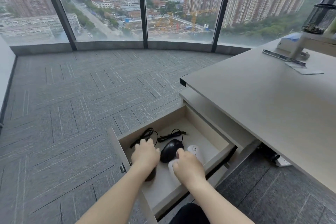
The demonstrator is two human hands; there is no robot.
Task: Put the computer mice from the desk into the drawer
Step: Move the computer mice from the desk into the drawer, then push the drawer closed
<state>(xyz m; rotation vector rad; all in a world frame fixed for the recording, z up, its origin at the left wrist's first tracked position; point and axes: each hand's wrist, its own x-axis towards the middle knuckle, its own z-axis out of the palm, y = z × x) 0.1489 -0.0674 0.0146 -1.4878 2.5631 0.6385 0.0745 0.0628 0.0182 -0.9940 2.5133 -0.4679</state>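
Note:
The beige drawer (pixel 209 165) stands pulled open below the desk (pixel 263 100). Inside it, a black wired mouse (pixel 171 150) lies in the middle, its cable coiled behind it. A white mouse (pixel 196 152) lies just to its right. My left hand (pixel 145 155) is down in the drawer's left part, closed over a dark wired mouse (pixel 151 175) that is mostly hidden beneath it. My right hand (pixel 189 168) grips another white mouse (pixel 170 166) low in the drawer, in front of the black one.
The desk top carries a metal monitor-stand base (pixel 291 58) and a black mesh pen holder (pixel 321 18) at the far right. Grey carpet tiles (pixel 72 105) cover the floor up to the tall windows. A white power strip (pixel 282 162) lies under the desk.

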